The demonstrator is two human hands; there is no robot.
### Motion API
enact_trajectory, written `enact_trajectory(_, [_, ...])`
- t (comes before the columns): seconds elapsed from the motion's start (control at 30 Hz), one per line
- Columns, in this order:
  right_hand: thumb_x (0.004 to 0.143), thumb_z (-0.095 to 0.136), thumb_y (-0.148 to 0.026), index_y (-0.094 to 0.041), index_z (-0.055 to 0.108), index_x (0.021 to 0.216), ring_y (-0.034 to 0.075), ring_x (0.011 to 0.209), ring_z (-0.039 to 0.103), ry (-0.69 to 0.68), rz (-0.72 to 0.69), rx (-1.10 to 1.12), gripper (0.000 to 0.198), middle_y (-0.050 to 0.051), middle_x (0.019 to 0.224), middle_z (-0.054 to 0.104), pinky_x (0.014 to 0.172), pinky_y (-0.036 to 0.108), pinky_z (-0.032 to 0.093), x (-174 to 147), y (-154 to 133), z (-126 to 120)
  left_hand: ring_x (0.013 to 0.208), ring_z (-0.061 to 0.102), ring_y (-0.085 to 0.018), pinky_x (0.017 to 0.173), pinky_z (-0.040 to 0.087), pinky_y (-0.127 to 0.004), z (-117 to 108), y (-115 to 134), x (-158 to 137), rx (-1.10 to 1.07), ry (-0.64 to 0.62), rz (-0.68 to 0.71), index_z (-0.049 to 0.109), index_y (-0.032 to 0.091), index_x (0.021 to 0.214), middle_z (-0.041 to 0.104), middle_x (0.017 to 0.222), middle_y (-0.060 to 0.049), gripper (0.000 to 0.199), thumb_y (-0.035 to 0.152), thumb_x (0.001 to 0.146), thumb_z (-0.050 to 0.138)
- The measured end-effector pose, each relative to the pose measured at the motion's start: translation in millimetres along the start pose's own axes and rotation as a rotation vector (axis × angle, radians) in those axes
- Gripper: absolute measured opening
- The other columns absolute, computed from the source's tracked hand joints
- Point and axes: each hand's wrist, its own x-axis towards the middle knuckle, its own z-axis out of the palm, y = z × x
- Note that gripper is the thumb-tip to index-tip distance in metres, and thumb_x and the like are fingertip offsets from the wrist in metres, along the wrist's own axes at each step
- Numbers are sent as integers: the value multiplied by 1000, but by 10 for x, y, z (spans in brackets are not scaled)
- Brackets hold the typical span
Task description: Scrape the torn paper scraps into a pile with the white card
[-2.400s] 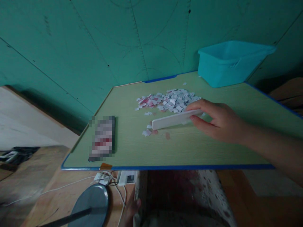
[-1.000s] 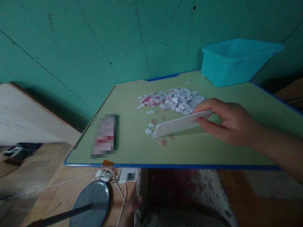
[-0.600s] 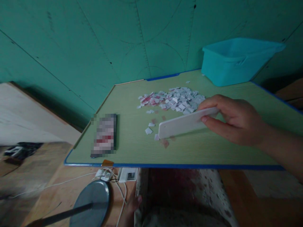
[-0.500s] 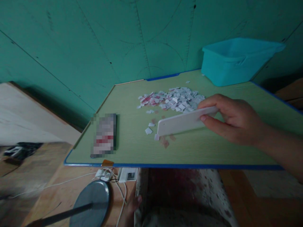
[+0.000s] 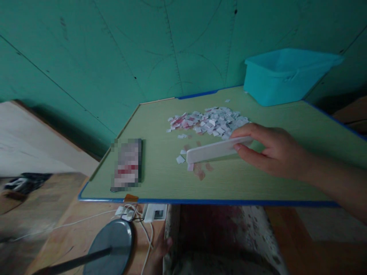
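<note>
My right hand (image 5: pixel 275 152) pinches one end of a flat white board (image 5: pixel 212 150) with rounded corners, thumb on the near side and fingers over the top. The board is tilted over the green tabletop (image 5: pixel 160 183), its far-left corner close to a small pale paper square (image 5: pixel 190 167). Just behind it lies a heap of small white and pinkish paper pieces (image 5: pixel 220 119). A few reddish translucent pieces (image 5: pixel 200 175) lie in front of the board. Low in the view, my left hand (image 5: pixel 162 246) hangs beside my leg below the table; most of its fingers are hidden.
A turquoise plastic bin (image 5: pixel 286 84) stands at the back right corner. On the left side of the table rests a pixelated flat object (image 5: pixel 126 164). Below the blue table edge are white cables (image 5: pixel 150 233) and a round dark stand base (image 5: pixel 111 244). A green wall rises behind.
My right hand has moved a little left and towards me with the white board, which now leans flatter and lower. The heap and my left hand look unchanged.
</note>
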Motion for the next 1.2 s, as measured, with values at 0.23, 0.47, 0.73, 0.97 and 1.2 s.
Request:
enact_trajectory(0.23, [79,48,-18,-19,50,92,10,72,59,24,-27,24,14,-1,82,64,63,20,43,-11,-4,-62,104,57,-39,101,34,-51,161,275,-121,-6,30,-50,71,27,65,74,81,-6,57,66,23,74])
enact_trajectory(0.47, [77,50,-19,-20,51,92,9,69,58,30,-25,47,14,-2,80,63,61,19,42,-25,24,-74,103,58,-38,97,39,-47,159,286,-125,14,41,-35,71,27,64,74,81,-7,57,66,23,74])
enact_trajectory(0.73, [79,47,-14,-18,49,93,12,76,59,58,-150,-5,14,2,82,63,67,22,43,-4,4,0,101,59,-38,97,39,-51,131,234,-92,29,38,-22,70,29,64,74,80,-5,56,66,23,74])
enact_trajectory(0.97, [79,48,-15,-19,48,94,11,78,60,95,-112,-43,16,1,83,63,68,19,44,-11,-2,-24,114,49,-38,99,37,-49,27,141,-52,39,34,-38,67,27,66,73,83,-7,53,63,29,75])
enact_trajectory(1.2, [77,50,-17,-17,52,92,10,66,60,125,65,-115,15,1,81,65,59,20,43,15,42,-31,120,43,-40,103,31,-49,37,236,-72,91,52,-41,62,26,62,73,78,-9,48,60,30,75])
